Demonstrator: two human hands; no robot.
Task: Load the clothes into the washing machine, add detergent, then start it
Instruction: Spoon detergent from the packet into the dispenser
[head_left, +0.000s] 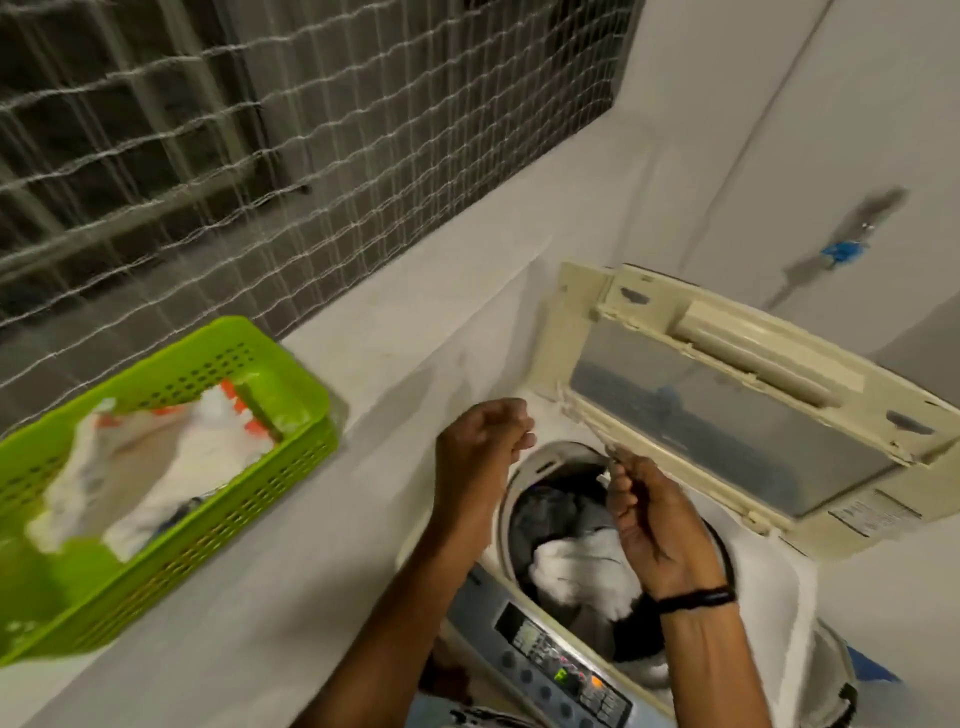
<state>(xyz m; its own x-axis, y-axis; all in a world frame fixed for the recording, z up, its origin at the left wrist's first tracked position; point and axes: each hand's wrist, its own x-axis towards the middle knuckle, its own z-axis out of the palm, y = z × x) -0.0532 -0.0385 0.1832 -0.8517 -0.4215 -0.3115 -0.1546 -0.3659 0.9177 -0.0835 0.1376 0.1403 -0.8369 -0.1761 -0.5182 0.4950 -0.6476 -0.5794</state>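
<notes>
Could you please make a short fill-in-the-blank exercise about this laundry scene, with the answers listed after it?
1. The lid of the washing machine is ____.
2. The basket on the ledge is ____ in colour.
3. The black band is worn on the ____ wrist.
4. Among the dark clothes in the drum lies a ____ garment.

Answers: open; green; right; white
</notes>
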